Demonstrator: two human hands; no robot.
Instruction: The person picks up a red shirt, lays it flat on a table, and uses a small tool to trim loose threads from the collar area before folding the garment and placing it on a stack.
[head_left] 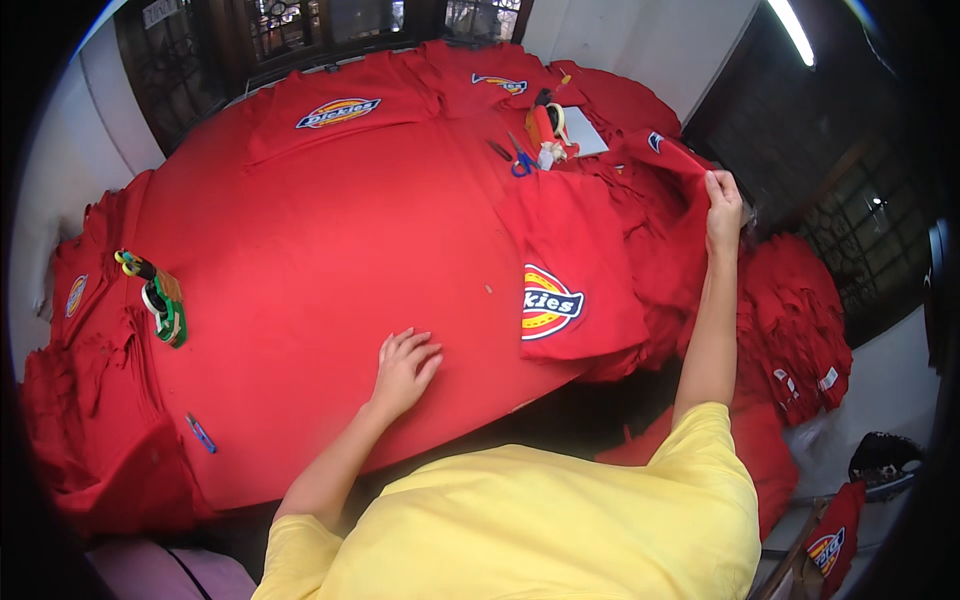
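My left hand (404, 366) lies flat, fingers spread, on the red cloth covering the table (320, 250), holding nothing. My right hand (723, 207) reaches out to the right and grips the edge of a red garment (672, 160) on top of a heap of red shirts. Between the two hands a folded red shirt with a yellow, blue and white logo patch (572, 270) lies at the table's near right edge.
Blue-handled scissors (519, 160), tape rolls and a white sheet (583, 130) sit at the far right of the table. A green and yellow tool (160, 297) and a blue pen (200, 432) lie at the left. Stacks of red shirts (795, 320) pile right and left.
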